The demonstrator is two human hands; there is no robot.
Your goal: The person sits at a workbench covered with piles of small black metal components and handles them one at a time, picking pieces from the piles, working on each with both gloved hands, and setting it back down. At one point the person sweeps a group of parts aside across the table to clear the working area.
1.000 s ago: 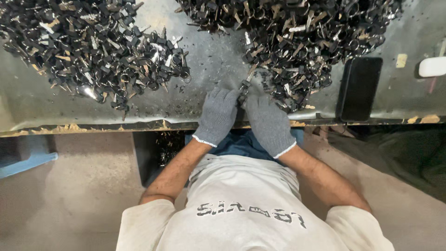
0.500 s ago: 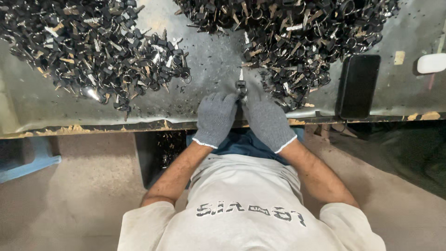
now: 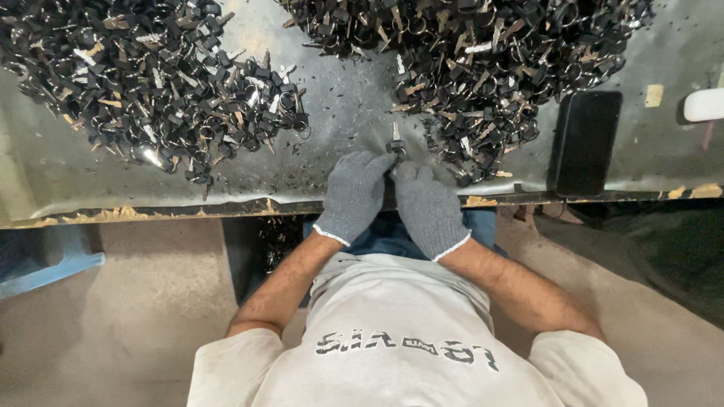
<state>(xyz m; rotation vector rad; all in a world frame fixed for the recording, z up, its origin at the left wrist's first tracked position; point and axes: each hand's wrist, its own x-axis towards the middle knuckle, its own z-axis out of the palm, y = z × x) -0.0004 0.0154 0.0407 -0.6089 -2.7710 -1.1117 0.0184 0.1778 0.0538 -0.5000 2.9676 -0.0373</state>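
My left hand (image 3: 353, 194) and my right hand (image 3: 427, 206), both in grey knit gloves, meet at the near edge of a worn metal table (image 3: 339, 113). Together they pinch one key (image 3: 394, 141) with a black head, its metal blade pointing away from me. A heap of black-headed keys and rings (image 3: 483, 68) lies just beyond and to the right of my hands. A second, flatter heap of keys (image 3: 151, 83) is spread at the far left.
A black phone (image 3: 584, 142) lies face down on the table's right side, with a white object (image 3: 705, 104) beyond it. A blue stool edge (image 3: 45, 264) stands on the floor at the left. A dark bin (image 3: 260, 245) sits under the table.
My hands have drawn back from the right heap, bringing one key with them. They now hold it up between both sets of fingertips, blade outward.
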